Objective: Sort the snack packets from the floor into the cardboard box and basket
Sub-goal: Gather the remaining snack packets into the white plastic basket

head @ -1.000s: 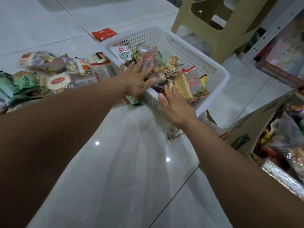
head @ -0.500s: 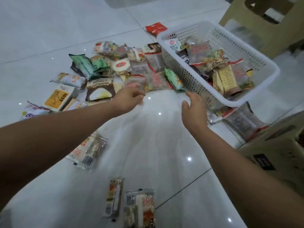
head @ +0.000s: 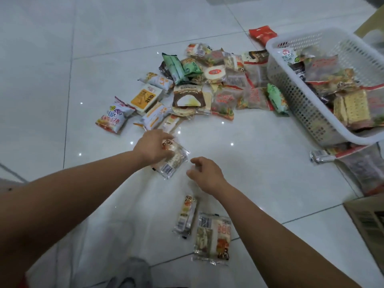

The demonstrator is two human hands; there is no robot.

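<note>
A heap of snack packets [head: 207,84] lies on the white tiled floor. My left hand [head: 152,147] grips a clear packet with a barcode [head: 171,162] lying at the heap's near edge. Just to its right, my right hand [head: 204,173] hovers over the floor with loosely curled fingers and holds nothing. Two more packets, a slim one [head: 186,217] and a wide clear one [head: 213,239], lie nearer to me. The white plastic basket [head: 299,100], partly filled with packets, stands at the right. A corner of the cardboard box [head: 367,223] shows at the lower right edge.
A red packet [head: 262,34] lies behind the basket. More packets [head: 336,155] poke out from under the basket's near side. A beige stool corner [head: 372,23] shows at the top right. My grey-clad knee [head: 133,273] is at the bottom edge.
Both hands drew back from the basket toward me. My left hand came down onto the clear barcode packet and took hold of it. The view tilted down and left.
</note>
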